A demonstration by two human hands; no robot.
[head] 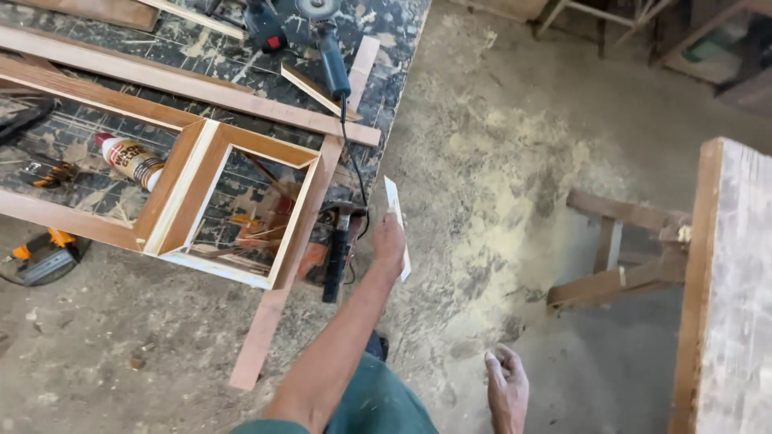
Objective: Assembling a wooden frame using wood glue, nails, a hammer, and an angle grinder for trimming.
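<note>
My left hand [389, 243] reaches forward and grips a short, thin white wood strip [394, 201] that stands nearly upright beside the workbench corner. Just left of it a hammer [338, 249] hangs at the bench edge. A rectangular wooden frame [241, 145] with pale inner faces lies on the dark workbench [394, 48]. My right hand [507, 387] hangs low over the sawdust-covered floor, fingers loosely curled and holding nothing.
A glue bottle [129, 159] lies inside the frame. A blue angle grinder [328, 48] and long wood battens [193, 84] rest on the bench. A yellow-black power tool [44, 255] sits on the floor at left. A wooden table [728, 289] and a low trestle [619, 249] stand at right.
</note>
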